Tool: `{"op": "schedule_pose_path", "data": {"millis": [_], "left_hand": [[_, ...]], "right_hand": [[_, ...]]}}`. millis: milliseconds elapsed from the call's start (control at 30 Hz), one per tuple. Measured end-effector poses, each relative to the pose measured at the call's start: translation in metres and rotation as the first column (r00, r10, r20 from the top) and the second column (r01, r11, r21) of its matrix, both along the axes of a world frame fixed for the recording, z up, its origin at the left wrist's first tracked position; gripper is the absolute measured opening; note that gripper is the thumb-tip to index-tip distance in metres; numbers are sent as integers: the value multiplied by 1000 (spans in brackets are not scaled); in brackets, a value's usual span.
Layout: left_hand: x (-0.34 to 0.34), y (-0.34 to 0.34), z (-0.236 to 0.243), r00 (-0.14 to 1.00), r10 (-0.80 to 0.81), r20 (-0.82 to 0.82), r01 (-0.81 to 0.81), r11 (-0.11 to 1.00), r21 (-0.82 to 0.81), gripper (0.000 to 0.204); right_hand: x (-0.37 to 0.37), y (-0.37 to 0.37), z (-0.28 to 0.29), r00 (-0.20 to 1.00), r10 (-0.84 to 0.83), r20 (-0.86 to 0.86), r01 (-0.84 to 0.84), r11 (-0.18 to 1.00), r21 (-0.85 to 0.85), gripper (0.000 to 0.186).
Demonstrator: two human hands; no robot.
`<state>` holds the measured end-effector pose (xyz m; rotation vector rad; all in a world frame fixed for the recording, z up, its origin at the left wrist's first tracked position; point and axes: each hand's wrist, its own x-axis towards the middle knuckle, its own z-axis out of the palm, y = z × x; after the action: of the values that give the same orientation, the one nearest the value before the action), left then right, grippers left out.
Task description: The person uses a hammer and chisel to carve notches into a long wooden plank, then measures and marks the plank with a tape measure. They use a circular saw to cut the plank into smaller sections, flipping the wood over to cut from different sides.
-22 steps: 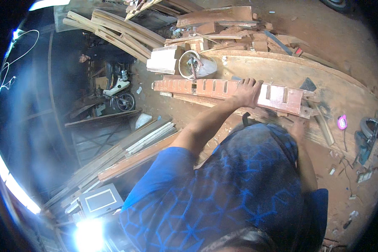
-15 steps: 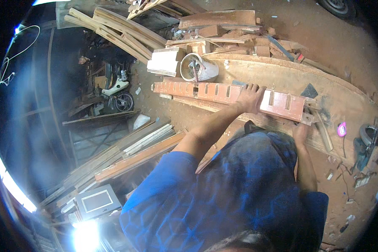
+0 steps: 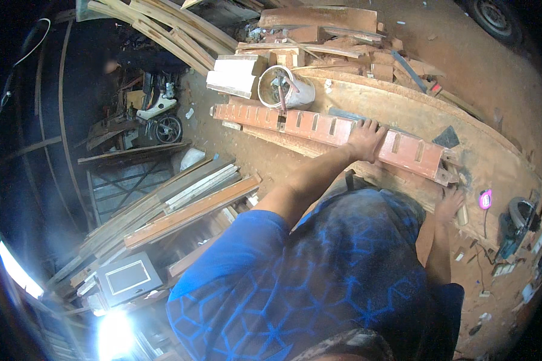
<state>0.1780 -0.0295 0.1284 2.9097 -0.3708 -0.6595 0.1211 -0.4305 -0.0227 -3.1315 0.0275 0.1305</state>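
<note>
A long reddish slotted wooden beam (image 3: 307, 124) lies slantwise across the bench, with a row of rectangular slots along its top and a cut tenon at its right end. My left hand (image 3: 366, 141) wraps over the beam right of its middle, fingers on the far edge. Just below the beam's right end is my right hand (image 3: 449, 203), fingers apart. It lies over or against a wooden handle (image 3: 462, 215); most of that handle is hidden, so I cannot tell what tool it belongs to, nor whether the fingers touch it.
Behind the beam stands a white bucket (image 3: 304, 96) with tools inside, beside white-faced blocks (image 3: 232, 84). A pink tape measure (image 3: 485, 198) and a power tool (image 3: 515, 225) lie on the right. Stacked boards (image 3: 193, 210) fill the left; a dark flat piece (image 3: 446, 136) rests beyond the beam.
My right hand has left the underside of the beam's end and shifted right to the wooden handle, its fingers now spread. My left hand stays on the beam. The view has tilted slightly.
</note>
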Motion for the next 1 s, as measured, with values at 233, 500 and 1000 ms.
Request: {"op": "schedule_pose_path", "data": {"millis": [233,500,1000], "left_hand": [[2,-3,-9,1000,4,-23,-3,999,42,109],[4,-8,2,999,-7,-53,8,1000,21,115],[-60,61,-25,919,392,39,-336,833,-440,36]], "right_hand": [[20,-31,20,999,27,-46,-22,992,120,56],[-45,-110,6,990,-116,86,111,992,55,54],[88,-33,167,885,-459,-77,374,604,703,42]]}}
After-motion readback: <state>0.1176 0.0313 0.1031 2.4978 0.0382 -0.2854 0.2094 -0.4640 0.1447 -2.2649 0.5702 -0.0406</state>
